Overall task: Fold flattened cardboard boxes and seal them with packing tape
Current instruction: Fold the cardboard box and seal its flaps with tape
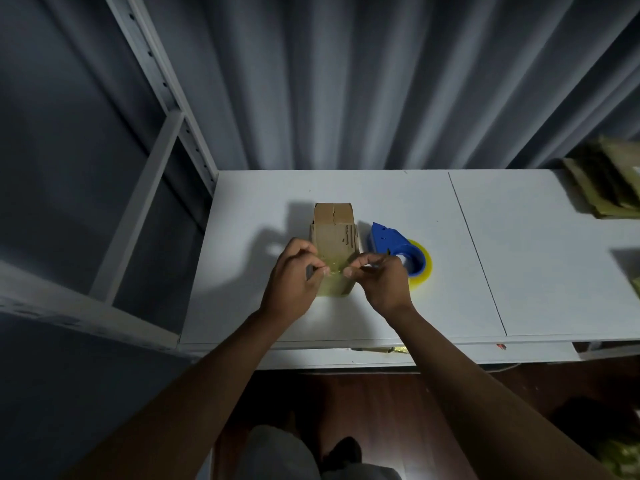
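Hands together over near end of box. Left hand (pixel 294 271) with fingers curled, thumb and forefinger pinching at left edge of a strip of clear packing tape (pixel 333 271). Right hand (pixel 375 277) likewise curled, pinching tape at right edge. Strip stretched crosswise between the two pinches, seemingly laid on or just above top face; contact not certain. Nothing else held.

Cardboard box (pixel 334 247) directly beneath and just beyond both hands, on white worktop (pixel 398 306). Long axis running straight away from the person, near end under the fingers, far end with two flaps closed and a seam between them. Torn patch on top face toward right edge. Tape strip therefore across long axis, not along it. Both hands about equally near; left at left wall, right at right wall.

Judgement: step in hand is sealing of near end; next move likely pressing down over both side walls, calling for an even pull to avoid wrinkles.

Blue tape dispenser (pixel 394 245) with yellowish roll just right of box, close behind right hand, so right hand the nearer for pickup. Stack of flattened boxes (pixel 609 185) at far right, well apart. Grey curtain (pixel 381 81) behind worktop.
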